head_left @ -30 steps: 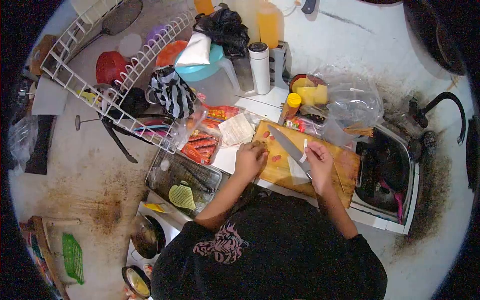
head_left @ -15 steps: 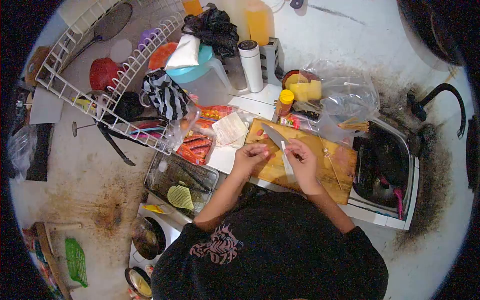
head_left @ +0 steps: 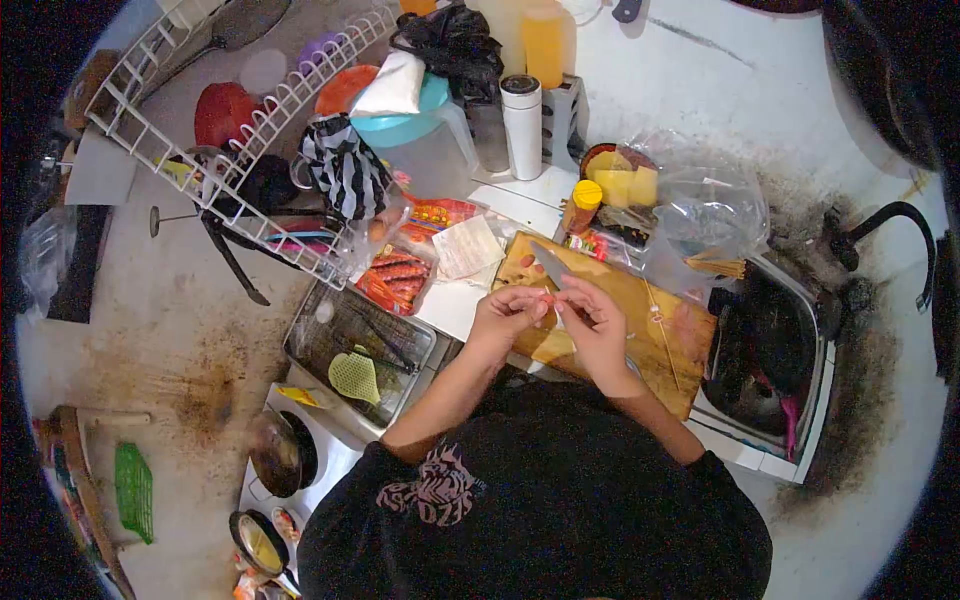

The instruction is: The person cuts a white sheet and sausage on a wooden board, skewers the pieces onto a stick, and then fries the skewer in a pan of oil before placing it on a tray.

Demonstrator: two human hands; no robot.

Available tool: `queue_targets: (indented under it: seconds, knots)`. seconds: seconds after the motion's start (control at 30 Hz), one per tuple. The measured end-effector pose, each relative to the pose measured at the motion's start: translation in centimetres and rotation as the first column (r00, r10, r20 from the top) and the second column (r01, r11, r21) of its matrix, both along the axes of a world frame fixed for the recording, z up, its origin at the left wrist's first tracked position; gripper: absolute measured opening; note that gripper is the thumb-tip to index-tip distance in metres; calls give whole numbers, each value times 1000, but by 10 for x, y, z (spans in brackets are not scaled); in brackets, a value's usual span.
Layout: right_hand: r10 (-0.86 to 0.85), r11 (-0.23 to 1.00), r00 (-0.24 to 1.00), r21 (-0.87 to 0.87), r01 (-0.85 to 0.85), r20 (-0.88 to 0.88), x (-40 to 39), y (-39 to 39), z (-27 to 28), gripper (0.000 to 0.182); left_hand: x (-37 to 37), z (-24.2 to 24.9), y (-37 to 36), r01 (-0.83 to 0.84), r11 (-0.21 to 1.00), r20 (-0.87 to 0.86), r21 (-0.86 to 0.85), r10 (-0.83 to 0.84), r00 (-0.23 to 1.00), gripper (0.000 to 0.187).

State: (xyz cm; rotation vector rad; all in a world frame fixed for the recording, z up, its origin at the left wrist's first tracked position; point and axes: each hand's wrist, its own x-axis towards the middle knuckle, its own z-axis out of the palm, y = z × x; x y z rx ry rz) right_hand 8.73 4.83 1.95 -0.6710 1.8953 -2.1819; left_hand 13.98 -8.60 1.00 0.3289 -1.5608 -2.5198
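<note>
My left hand [head_left: 508,318] and my right hand [head_left: 597,318] meet over the left part of a wooden cutting board [head_left: 630,345]. Their fingertips pinch a small reddish piece of sausage [head_left: 547,299] from both sides. A knife [head_left: 549,262] lies diagonally on the board, its blade pointing up and left and its handle mostly hidden beneath my right hand. Next to the blade tip are small cut sausage pieces [head_left: 527,262]. To the right of my hands, a thin wooden skewer [head_left: 665,340] rests on the board, with a small piece on it.
Left of the board lie packed sausages [head_left: 396,280] and a paper sheet [head_left: 468,250]. Behind it stand a yellow-capped jar [head_left: 582,205], a white flask [head_left: 521,130] and a clear plastic bag [head_left: 710,210]. A sink [head_left: 825,400] with dark pans is at right; a wire rack [head_left: 250,200] at left.
Both hands have drawn together, and their fingertips now share the small reddish piece. My right hand covers more of the knife handle. The whole view has shifted slightly.
</note>
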Motion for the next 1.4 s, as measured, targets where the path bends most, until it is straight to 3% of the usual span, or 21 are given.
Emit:
queue_targets:
  seconds: [0.27,0.57,0.87,1.07,1.27,1.37,1.4]
  knots:
    - [106,992,983,-80,-95,149,1,3,4,31,4,3,2,-16,999,34,49,14,999,17]
    - [85,996,993,-3,-85,78,2,2,1,33,4,0,2,-43,998,-55,52,46,997,20]
    - [89,995,996,33,-89,23,2,1,3,32,5,9,1,1,997,47,76,-4,999,26]
    - [97,995,994,26,-98,50,3,0,4,31,5,7,1,-39,999,26,14,39,999,19]
    - [171,985,961,1,-175,219,3,4,6,30,7,12,0,-101,976,-96,-193,84,992,15]
    - [133,989,988,48,-137,84,1,3,3,26,8,16,-5,-109,854,-121,-509,54,991,13]
    - [148,986,986,60,-153,73,1,4,5,24,8,18,-7,-96,843,-131,-529,31,991,12]
